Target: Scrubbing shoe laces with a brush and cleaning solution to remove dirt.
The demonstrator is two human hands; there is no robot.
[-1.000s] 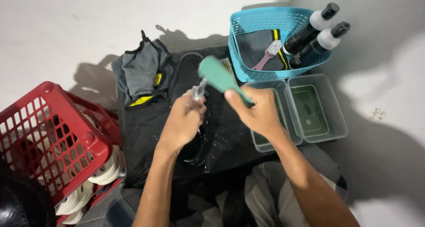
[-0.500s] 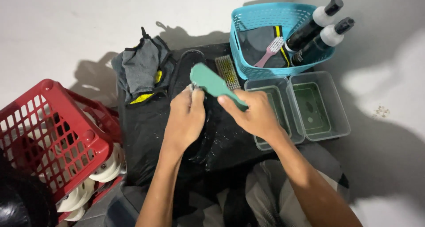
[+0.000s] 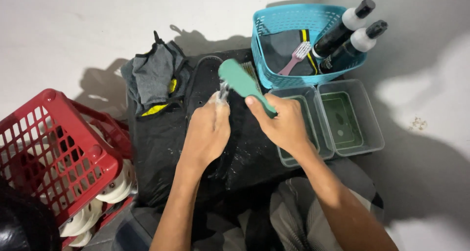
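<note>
While the right hand (image 3: pixel 283 123) grips a green brush (image 3: pixel 243 83), the left hand (image 3: pixel 208 131) pinches its bristles above the black mat's (image 3: pixel 161 148) far edge.

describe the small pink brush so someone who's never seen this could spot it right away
Look to the turquoise plastic basket at the top right, just above the two clear tubs. Inside it, the pink brush lies slanted on a dark cloth, left of two black bottles with white collars. It is thin, pale-bristled and lies unheld, unlike the larger green brush in the right hand.
</note>
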